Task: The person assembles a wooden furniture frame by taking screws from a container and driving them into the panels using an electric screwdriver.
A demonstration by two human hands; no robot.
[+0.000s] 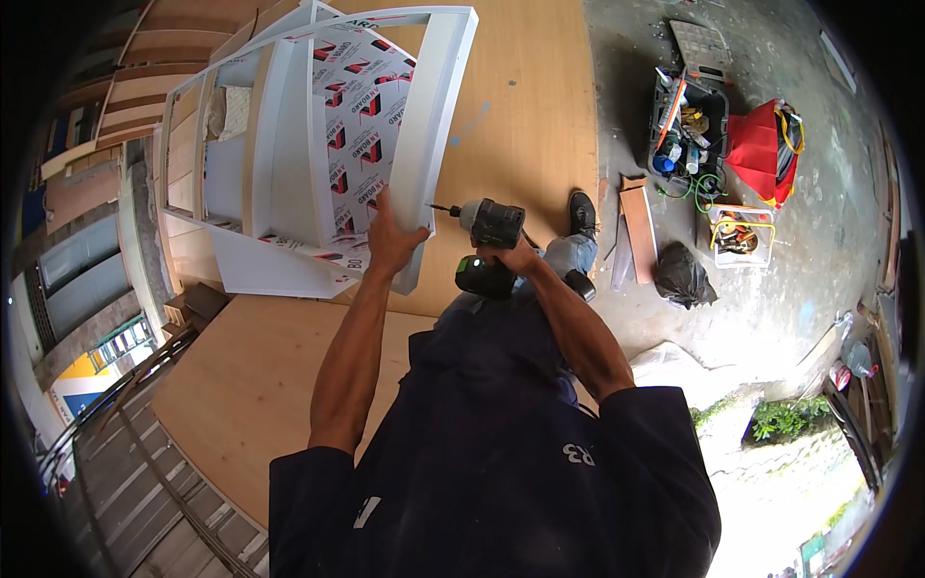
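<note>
A cordless drill [494, 223] with a dark bit is in my right hand [515, 254], its fingers wrapped round the grip. The bit points left at the edge of a white cabinet frame [438, 116], close to it; whether they touch I cannot tell. My left hand [392, 236] holds the frame's lower edge, thumb toward the drill and one finger extended up. Inside the cabinet, a panel [361, 144] is covered in film printed with red and black logos. The cabinet stands tilted on a large wooden sheet [520, 96].
To the right on the concrete floor lie an open toolbox [718, 106], a red bag [761, 149], a white basket of tools [742, 252], a black plastic bag [682, 275] and wood strips [639, 226]. My shoe [582, 214] is at the sheet's right edge.
</note>
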